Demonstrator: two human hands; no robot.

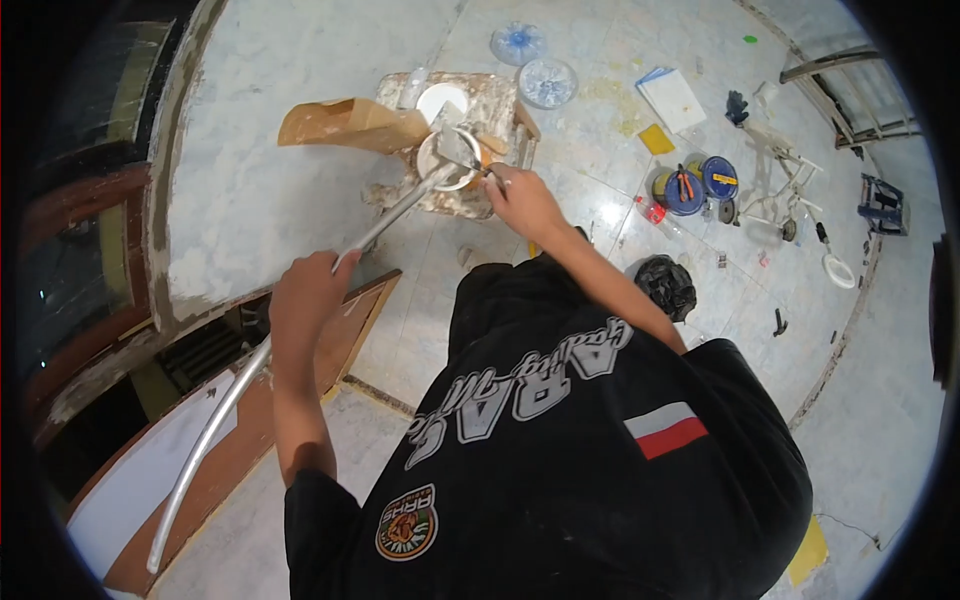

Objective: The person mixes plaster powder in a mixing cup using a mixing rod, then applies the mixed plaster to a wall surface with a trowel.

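Observation:
My left hand is closed around a long silvery metal pole, which slants from the lower left up to the middle. The pole's upper end, smeared whitish, reaches a white tub. In my right hand is the handle of a putty knife, its broad blade tilted over the tub's opening. Whitish material coats the blade. The tub stands on a small, splattered stool, beside a round white container and an opened brown paper bag. What lies inside the tub is partly hidden.
Two clear plastic pieces lie beyond the stool. On the right are blue-lidded cans, white sheets, a yellow pad, a black plastic bag and a hammer. A brown board lies at lower left.

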